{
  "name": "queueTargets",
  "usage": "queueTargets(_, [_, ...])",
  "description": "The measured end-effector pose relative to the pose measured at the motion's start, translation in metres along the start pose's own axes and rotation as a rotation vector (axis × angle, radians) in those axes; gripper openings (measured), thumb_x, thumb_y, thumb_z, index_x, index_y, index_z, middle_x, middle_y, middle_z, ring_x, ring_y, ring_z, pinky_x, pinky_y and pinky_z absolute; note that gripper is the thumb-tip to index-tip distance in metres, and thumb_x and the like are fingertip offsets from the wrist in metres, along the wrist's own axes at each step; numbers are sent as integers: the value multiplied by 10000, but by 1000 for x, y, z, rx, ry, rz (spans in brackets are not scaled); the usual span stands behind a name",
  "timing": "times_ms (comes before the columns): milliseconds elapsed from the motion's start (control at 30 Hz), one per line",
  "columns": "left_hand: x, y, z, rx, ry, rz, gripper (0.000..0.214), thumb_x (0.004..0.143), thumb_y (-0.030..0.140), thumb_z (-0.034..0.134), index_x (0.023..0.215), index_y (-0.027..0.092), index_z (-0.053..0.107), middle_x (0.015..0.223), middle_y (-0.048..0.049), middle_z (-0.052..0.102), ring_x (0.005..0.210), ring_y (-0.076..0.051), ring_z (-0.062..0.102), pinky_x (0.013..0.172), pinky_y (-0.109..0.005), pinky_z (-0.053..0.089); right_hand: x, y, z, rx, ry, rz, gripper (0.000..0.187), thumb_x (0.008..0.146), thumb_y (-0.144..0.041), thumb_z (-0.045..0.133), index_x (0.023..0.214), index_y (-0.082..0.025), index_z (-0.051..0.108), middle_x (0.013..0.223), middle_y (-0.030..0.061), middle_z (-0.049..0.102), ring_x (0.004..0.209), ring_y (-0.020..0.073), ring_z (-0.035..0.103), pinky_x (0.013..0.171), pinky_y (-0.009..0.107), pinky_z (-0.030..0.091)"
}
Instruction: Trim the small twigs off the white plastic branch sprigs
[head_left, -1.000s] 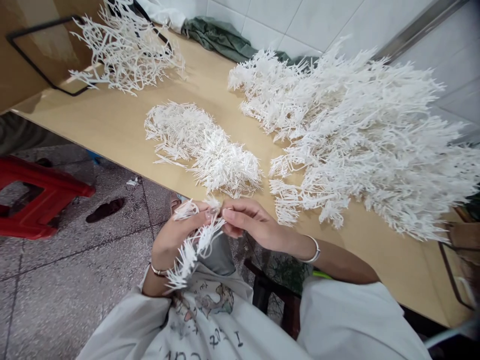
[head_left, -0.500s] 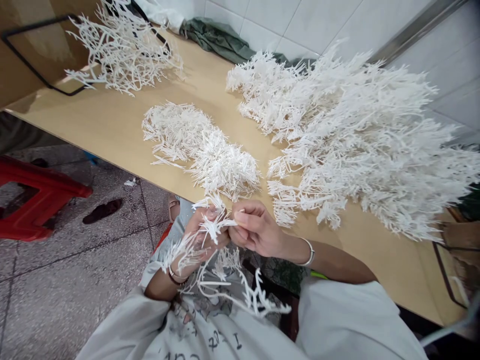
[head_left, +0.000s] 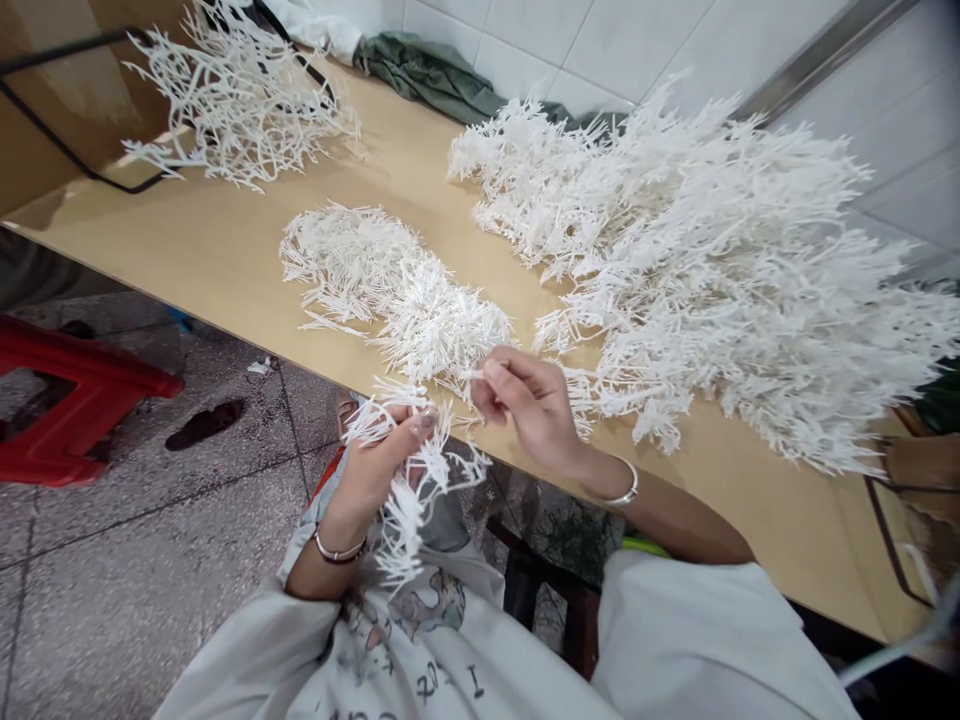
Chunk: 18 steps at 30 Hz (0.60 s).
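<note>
My left hand (head_left: 379, 460) is closed around a white plastic branch (head_left: 409, 500) with many thin prongs, held over my lap just below the table edge. My right hand (head_left: 529, 405) is raised to the table edge, fingers pinched on a small white plastic piece (head_left: 472, 375) next to the small pile of separated white pieces (head_left: 397, 295). A very large heap of white plastic branches (head_left: 712, 260) covers the right half of the tan table (head_left: 225, 250).
Bare white plastic stems (head_left: 232, 95) lie at the far left of the table by a black wire frame (head_left: 67, 150). Green cloth (head_left: 435, 80) lies against the tiled wall. A red stool (head_left: 75, 400) and a dark slipper (head_left: 206, 422) are on the floor at left.
My right hand has moved up and away from my left hand toward the small pile, carrying a small piece. The long stem that swung across my lap is no longer seen.
</note>
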<state>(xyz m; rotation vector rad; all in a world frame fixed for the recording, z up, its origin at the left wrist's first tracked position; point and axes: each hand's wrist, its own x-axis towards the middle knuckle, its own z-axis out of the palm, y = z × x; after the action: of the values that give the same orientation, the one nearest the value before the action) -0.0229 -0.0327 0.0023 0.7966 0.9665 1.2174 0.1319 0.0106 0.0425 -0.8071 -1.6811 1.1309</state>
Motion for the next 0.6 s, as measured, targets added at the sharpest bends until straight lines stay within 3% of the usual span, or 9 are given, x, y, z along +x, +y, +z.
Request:
queueTargets(100, [-5, 4, 2, 26, 24, 33, 373, 750, 428, 643, 538, 170, 476, 486, 49, 386, 420, -56, 309, 396, -221, 232, 15, 5, -18, -491, 26, -70, 404, 886, -342, 541, 546, -157, 429, 479, -61, 331, 441, 42, 287, 447, 219, 218])
queueTargets(200, [-8, 7, 2, 101, 8, 42, 325, 789, 386, 621, 572, 171, 510, 530, 44, 398, 454, -64, 289, 406, -225, 229, 25, 13, -31, -745, 14, 8, 487, 875, -404, 547, 497, -158, 362, 449, -62, 276, 446, 50, 252, 463, 232, 197])
queueTargets(300, [-6, 7, 0, 194, -35, 51, 326, 803, 398, 609, 592, 174, 505, 546, 43, 384, 481, -74, 303, 436, -226, 258, 26, 15, -33, -923, 86, 19, 462, 814, -471, 611, 554, -170, 377, 471, -69, 294, 455, 54, 270, 481, 231, 222])
queueTargets(433, [3, 6, -2, 404, -62, 126, 354, 836, 420, 554, 597, 172, 472, 552, 37, 358, 530, -89, 339, 488, -231, 284, 19, 8, -21, -875, 135, -87, 377, 799, -493, 622, 721, -185, 421, 585, -59, 380, 491, 59, 329, 489, 218, 268])
queueTargets(600, [17, 2, -8, 586, -236, 268, 352, 858, 356, 518, 585, 160, 416, 551, 42, 316, 555, -84, 284, 511, -239, 224, 6, -2, -4, -642, -169, -174, 339, 822, -460, 599, 712, -172, 457, 597, -51, 411, 508, 57, 363, 486, 202, 286])
